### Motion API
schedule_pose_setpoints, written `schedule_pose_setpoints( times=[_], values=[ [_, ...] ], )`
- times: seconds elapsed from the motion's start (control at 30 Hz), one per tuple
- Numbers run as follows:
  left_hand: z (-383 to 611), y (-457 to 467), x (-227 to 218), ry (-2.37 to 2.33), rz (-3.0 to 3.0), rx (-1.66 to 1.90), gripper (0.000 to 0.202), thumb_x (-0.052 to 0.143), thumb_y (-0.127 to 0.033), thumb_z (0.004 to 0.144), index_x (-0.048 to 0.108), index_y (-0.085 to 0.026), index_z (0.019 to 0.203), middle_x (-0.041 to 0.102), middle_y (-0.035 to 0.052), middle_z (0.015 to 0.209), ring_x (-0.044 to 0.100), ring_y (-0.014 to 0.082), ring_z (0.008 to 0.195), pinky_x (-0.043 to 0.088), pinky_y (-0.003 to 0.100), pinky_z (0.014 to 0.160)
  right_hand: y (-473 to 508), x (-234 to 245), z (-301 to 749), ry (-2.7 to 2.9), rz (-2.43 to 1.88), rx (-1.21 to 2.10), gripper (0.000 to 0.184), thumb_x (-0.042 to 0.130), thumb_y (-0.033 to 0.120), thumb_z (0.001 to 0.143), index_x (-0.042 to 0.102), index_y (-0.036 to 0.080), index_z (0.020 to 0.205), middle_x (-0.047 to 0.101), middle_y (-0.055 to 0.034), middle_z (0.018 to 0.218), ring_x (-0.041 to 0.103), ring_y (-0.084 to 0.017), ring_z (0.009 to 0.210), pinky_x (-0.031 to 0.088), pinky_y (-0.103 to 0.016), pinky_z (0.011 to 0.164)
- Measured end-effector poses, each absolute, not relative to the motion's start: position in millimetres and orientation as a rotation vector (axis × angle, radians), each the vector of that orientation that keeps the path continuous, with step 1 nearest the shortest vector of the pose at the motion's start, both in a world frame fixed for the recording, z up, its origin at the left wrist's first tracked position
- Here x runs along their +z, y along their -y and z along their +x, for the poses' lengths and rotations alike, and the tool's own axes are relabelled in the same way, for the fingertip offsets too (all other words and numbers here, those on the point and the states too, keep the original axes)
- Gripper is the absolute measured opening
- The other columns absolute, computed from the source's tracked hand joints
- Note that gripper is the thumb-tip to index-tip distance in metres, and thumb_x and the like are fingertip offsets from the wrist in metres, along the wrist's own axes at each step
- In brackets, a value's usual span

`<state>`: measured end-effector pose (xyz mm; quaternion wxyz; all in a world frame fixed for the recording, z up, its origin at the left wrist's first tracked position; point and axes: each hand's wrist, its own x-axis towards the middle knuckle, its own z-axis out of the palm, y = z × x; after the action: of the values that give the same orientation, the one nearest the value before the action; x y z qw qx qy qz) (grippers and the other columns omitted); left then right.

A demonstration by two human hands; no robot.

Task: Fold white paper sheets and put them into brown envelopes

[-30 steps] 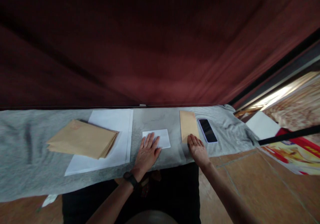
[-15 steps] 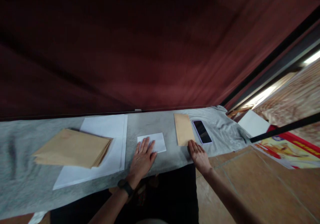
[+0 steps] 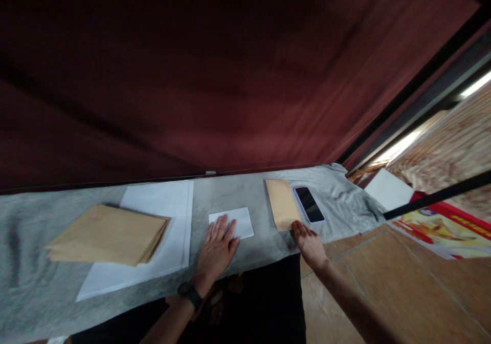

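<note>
My left hand [image 3: 215, 244] lies flat with its fingers apart on a folded sheet of white paper [image 3: 242, 222]. A dark watch is on that wrist. Further right, my right hand [image 3: 307, 240] has its fingers bent together at the near right corner of a brown envelope [image 3: 282, 203], which lies lengthwise on the grey cloth. The fingertips pinch that corner, and the thumb is mostly hidden. Just beyond the envelope's right side rests a phone [image 3: 310, 204] with a dark screen and a pale purple edge.
A stack of brown envelopes [image 3: 107, 234] lies at the left, partly over large white sheets [image 3: 178, 236]. Grey cloth [image 3: 224, 193] covers the narrow surface, with a dark red curtain [image 3: 215, 88] behind. At the right, a colourful box [image 3: 441, 226] stands on the tiled floor [image 3: 406, 277].
The fingers of my right hand have curled in at the envelope's corner, and its near end has shifted slightly toward me. My left hand stays on the folded paper. The view has tilted a little.
</note>
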<state>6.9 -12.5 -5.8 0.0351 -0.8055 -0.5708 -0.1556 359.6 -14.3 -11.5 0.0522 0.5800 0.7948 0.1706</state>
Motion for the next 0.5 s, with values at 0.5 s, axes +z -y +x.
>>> schedule_pose_setpoints(
  times=[0.5],
  values=[
    [7.2,11.6,-4.6,1.746,-2.482,-0.482,0.053,0.046,-0.045,0.1,0.051,-0.022,0.147,0.041,0.0124,0.16,0.033,0.0301,0.15,0.028,0.053,0.122,27.3,-2.2,360.2,-2.547,1.776,0.671,0.057,0.048,0.003,0.09,0.048,0.012,0.146,0.055,-0.017,0.148,0.059,-0.028,0.129,0.051,-0.039,0.105]
  ],
)
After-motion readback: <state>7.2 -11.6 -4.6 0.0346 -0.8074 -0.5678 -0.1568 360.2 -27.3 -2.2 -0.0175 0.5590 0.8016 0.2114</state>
